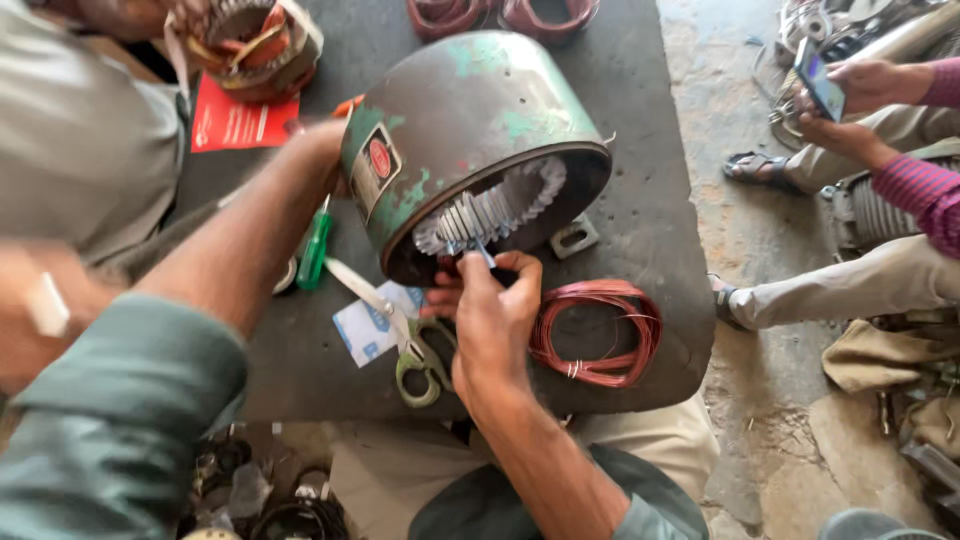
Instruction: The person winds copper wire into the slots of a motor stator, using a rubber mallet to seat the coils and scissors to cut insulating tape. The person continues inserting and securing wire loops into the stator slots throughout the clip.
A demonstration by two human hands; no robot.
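Observation:
A large green, worn motor housing (pixel 470 120) lies on its side on the dark table (pixel 640 200), open end toward me, with white insulation paper in its slots (pixel 500 210). My right hand (pixel 490 320) is at the lower rim of the opening, fingers pinched on a thin white strip of insulation paper (pixel 478 248) sticking out of a slot. My left hand (pixel 330 140) reaches past the housing's left side and steadies it; its fingers are hidden behind the shell.
A coil of red copper wire (pixel 598 332) lies right of my right hand. Scissors (pixel 405 335) and a white-blue card sit under my wrist; a green screwdriver (pixel 314 250) lies left. Another wound stator (pixel 255 45) stands far left. A seated person at right holds a phone (pixel 820 80).

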